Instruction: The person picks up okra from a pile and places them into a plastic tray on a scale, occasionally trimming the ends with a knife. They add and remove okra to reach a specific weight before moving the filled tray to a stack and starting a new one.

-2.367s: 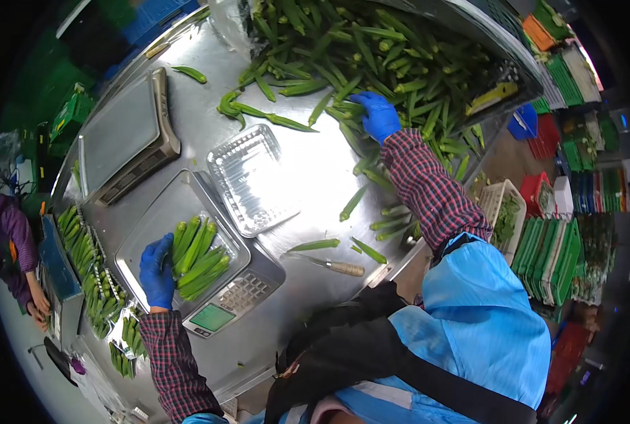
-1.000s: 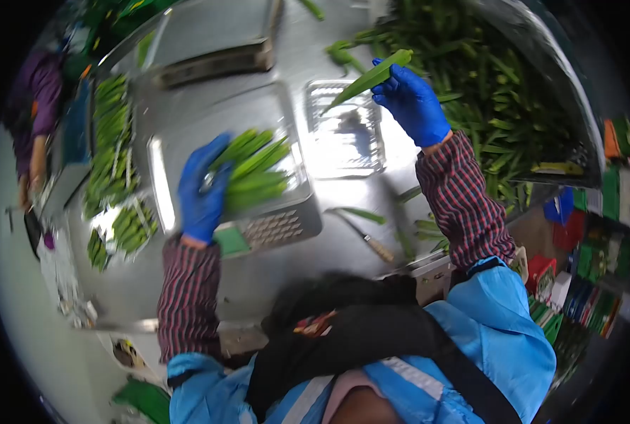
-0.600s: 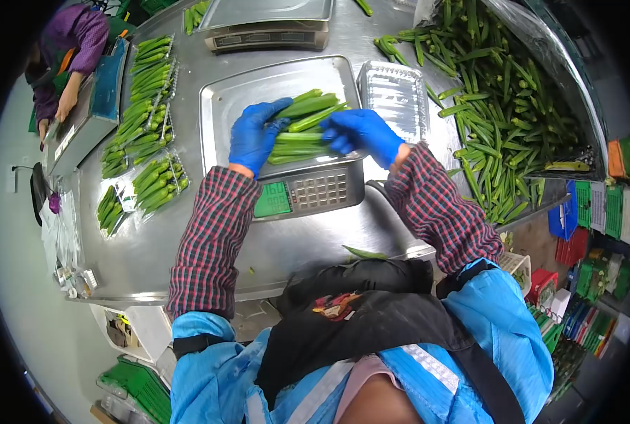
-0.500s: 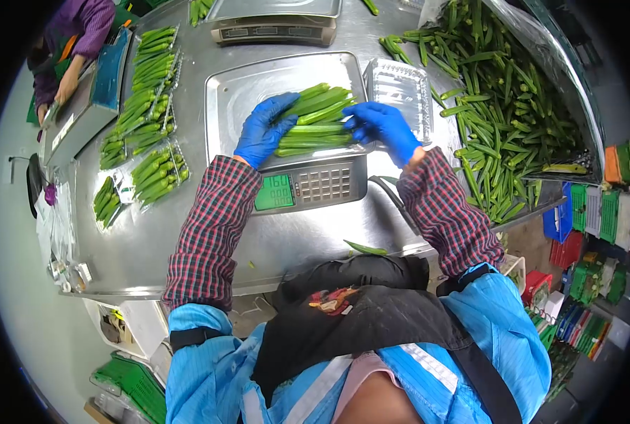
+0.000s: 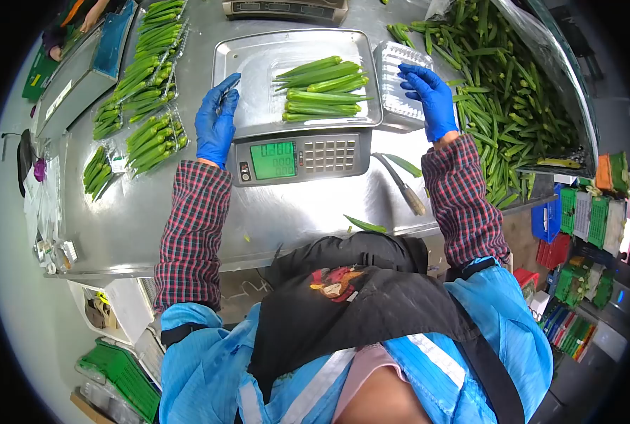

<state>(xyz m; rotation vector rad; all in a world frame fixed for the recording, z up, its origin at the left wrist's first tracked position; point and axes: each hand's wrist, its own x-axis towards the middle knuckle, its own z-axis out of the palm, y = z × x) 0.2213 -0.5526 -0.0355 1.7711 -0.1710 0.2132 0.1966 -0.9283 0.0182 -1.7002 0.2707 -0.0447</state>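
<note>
Several okra pods lie in two rows on the metal pan of a scale, whose green display is lit. My left hand, in a blue glove, is at the pan's left edge, holding nothing, thumb and fingers apart. Over the right side of a stack of clear plastic trays is my right hand, also gloved, fingers apart and slightly curled, with nothing in it. Neither hand touches the okra.
A large okra heap spills from a bin at right. Filled okra packs line the left. A knife lies right of the scale. A co-worker's hand shows at upper left, by a box-like machine.
Both hands have let go of the okra and moved apart, left and right. The okra rests on the pan, the display reading has changed, and the view has shifted.
</note>
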